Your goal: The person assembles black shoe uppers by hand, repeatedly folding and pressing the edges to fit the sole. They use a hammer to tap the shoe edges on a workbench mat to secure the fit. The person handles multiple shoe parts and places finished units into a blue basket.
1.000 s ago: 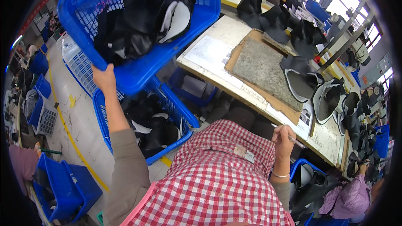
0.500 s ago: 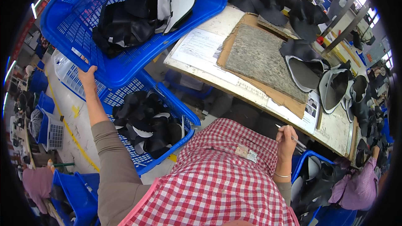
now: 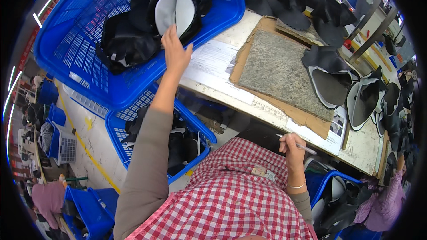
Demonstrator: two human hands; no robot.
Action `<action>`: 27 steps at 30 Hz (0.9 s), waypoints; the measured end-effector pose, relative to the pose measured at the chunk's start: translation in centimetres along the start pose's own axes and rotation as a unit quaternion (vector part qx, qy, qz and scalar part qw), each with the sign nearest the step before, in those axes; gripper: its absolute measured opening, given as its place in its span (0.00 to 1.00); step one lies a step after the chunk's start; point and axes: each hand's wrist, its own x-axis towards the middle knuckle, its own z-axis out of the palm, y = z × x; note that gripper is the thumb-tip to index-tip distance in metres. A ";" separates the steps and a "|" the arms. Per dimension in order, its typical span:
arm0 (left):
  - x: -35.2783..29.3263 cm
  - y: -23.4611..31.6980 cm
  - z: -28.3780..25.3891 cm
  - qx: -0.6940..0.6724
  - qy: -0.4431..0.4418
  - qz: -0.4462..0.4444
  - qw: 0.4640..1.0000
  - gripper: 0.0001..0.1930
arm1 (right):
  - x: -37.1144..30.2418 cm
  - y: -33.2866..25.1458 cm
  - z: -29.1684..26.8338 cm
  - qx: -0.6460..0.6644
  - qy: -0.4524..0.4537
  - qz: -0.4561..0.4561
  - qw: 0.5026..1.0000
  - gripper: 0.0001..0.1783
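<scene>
In a tilted blue plastic basket [image 3: 120, 102] at upper left lies a heap of black shoe uppers [image 3: 129, 49]. One of them shows a pale, two-part lining [image 3: 171, 14]. My left hand [image 3: 176, 53] reaches over the basket's near rim, fingertips at the lower end of that lining, thumb spread away from the fingers; I cannot make out a grip. By the table's front edge, in front of my checked apron, my right hand [image 3: 292, 147] is closed around a thin silvery pen [image 3: 307, 149].
The white worktable [image 3: 360, 156] carries a grey stone slab [image 3: 273, 62] on cardboard, printed sheets [image 3: 213, 60] and several black shoe uppers [image 3: 331, 80] along its far and right sides. A lower blue basket [image 3: 189, 120] stands at left. Someone in a pink sleeve [image 3: 382, 206] works at right.
My left hand has let go of the basket's left rim and moved right, over to the pale-lined upper. My right hand, still with the pen, has shifted slightly left.
</scene>
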 end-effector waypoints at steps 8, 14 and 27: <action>18.9 -0.3 -0.3 -0.335 0.098 -0.149 0.925 0.17 | -2.5 -0.4 -8.5 -0.044 0.162 -0.035 0.985 0.21; 7.3 17.7 3.5 -0.195 -0.153 0.200 0.948 0.21 | 0.3 -2.2 -10.1 -0.038 0.124 -0.108 0.986 0.21; -3.4 26.1 14.0 -0.199 -0.441 0.130 0.865 0.29 | 15.3 -1.3 -6.1 -0.152 0.063 -0.125 0.978 0.16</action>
